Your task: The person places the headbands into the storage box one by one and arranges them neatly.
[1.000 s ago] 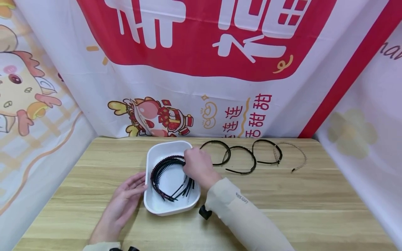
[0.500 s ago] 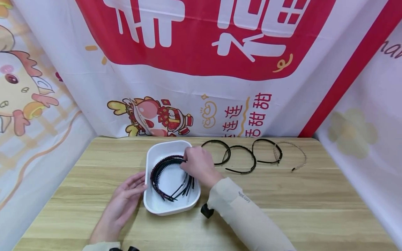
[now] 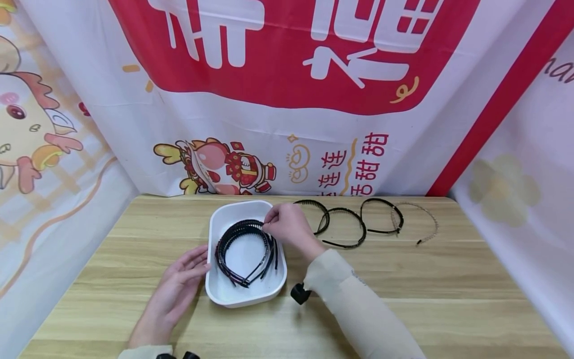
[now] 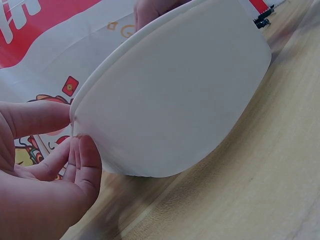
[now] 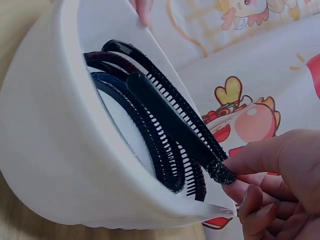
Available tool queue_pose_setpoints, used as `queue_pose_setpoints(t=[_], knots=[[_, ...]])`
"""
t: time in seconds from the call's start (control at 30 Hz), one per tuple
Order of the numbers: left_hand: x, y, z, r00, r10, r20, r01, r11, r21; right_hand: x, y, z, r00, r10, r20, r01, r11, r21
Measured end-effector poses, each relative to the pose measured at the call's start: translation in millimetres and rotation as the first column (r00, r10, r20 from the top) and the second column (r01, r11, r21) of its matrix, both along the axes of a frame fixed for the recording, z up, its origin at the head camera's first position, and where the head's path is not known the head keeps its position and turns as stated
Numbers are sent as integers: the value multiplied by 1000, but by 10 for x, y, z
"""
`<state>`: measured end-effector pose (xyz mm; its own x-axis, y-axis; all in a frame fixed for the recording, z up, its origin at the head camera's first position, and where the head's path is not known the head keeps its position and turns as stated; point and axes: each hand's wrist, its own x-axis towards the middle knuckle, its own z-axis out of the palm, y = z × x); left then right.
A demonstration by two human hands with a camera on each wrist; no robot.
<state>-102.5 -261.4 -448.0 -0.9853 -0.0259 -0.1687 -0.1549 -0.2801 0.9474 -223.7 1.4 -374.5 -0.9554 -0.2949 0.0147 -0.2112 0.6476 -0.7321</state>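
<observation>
In the head view, a white box (image 3: pixel 224 294) holds several black headbands (image 3: pixel 224 242), some toothed. My left hand (image 3: pixel 181 279) rests against the box's left outer wall; the left wrist view shows the fingertips of that hand (image 4: pixel 55 170) touching the white wall (image 4: pixel 170 95) near its rim. Over the box's right rim, my right hand (image 3: pixel 289 227) grips a headband. Seen from the right wrist, thumb and finger of this hand (image 5: pixel 275 185) pinch the glittery part of a black headband (image 5: pixel 172 125), above the others in the box.
On the wooden table (image 3: pixel 403 304), right of the box, lie a black toothed headband (image 3: pixel 325 212), two other black headbands (image 3: pixel 364 227) (image 3: pixel 381 201) and a thin pale one (image 3: pixel 432 217). A printed cloth (image 3: pixel 287 94) hangs behind the table.
My right hand has shifted slightly right and its fingers have spread from the closer grip. The headbands in the box have moved a little. My left hand stays in place.
</observation>
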Motion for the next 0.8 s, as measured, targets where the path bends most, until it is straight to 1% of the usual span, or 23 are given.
queue_pose_setpoints(t=[0.1, 0.4, 0.53, 0.67, 0.8], knots=[[0, -1, -7, 1000, 2, -11, -2, 1000, 8, -6, -10, 13, 1000, -17, -12, 18, 1000, 15], [-11, 21, -6, 1000, -1, -31, 1, 1000, 22, -21, -115, -32, 994, -107, 21, 104, 990, 96], [-8, 25, 3, 1000, 2, -24, -2, 1000, 20, -20, -150, -78, 992, -124, -24, 126, 983, 132], [-7, 23, 11, 1000, 5, -12, -5, 1000, 14, -10, -175, -114, 991, -104, -84, 118, 975, 188], [-3, 17, 16, 1000, 8, -6, -8, 1000, 11, -2, -195, -132, 991, -93, -99, 113, 970, 214]])
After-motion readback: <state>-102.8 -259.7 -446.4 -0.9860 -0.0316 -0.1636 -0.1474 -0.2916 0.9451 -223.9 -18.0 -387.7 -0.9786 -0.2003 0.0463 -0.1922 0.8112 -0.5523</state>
